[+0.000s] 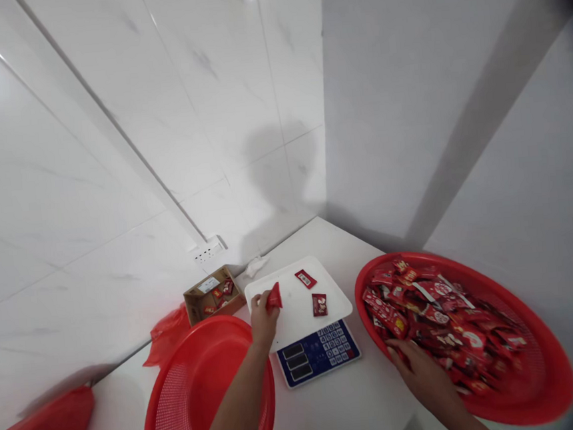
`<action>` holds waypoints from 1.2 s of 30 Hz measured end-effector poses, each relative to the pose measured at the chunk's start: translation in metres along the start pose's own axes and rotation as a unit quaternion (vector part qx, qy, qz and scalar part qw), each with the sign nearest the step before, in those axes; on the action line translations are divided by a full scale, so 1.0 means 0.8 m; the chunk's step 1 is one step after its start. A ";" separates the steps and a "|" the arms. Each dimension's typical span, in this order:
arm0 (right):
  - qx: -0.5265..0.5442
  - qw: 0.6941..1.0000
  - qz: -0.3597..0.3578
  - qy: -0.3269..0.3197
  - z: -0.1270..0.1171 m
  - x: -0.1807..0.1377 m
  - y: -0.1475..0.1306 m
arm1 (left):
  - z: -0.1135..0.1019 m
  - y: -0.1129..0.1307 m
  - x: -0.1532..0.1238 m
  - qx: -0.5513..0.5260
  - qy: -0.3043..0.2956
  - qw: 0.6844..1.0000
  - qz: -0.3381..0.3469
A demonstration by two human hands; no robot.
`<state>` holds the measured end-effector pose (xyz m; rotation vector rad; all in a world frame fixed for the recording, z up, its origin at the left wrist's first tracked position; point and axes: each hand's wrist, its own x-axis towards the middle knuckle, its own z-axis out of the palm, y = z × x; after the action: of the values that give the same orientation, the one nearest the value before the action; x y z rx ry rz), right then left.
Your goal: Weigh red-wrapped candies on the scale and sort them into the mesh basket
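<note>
My left hand (263,317) is closed on a small red packet (274,298), held over the left part of the white pan (294,308) of a scale. Two more red packets (305,278) (319,304) lie on the pan. The scale's blue keypad front (319,354) faces me. My right hand (417,367) reaches into the red basket (524,408) on the right, its fingers bent among a heap of red packets (440,315); what they hold is hidden.
A second red basket (182,398) stands at the left by my forearm. Behind it, a small cardboard box (213,295) with several packets, red plastic bags (169,332) and a wall socket (208,250). White tiled walls close the corner.
</note>
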<state>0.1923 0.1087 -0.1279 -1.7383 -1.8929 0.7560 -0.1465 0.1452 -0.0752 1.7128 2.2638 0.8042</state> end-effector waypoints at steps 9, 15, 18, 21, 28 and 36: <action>0.013 1.000 -0.006 0.008 -0.001 -0.001 -0.001 | -0.106 -0.097 -0.148 0.061 0.009 0.994 -0.092; 0.007 1.000 -0.006 -0.005 -0.006 0.000 -0.007 | -0.091 -0.067 -0.144 0.112 -0.044 0.993 -0.002; 0.010 1.000 -0.004 -0.004 -0.006 0.001 -0.007 | -0.053 -0.009 -0.101 0.077 -0.091 0.990 0.081; 0.011 1.000 -0.006 0.002 -0.003 0.001 -0.004 | -0.007 0.050 -0.046 0.069 -0.160 0.971 0.162; -0.001 1.000 -0.001 0.020 0.003 0.000 0.003 | 0.067 0.095 0.062 0.129 -0.264 0.936 0.193; -0.010 1.000 0.006 0.008 -0.002 -0.002 -0.003 | 0.073 0.088 0.046 0.123 -0.229 0.951 0.166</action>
<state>0.1919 0.1068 -0.1248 -1.7643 -1.8872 0.7275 -0.0728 0.2101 -0.0806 2.1557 1.8469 0.1374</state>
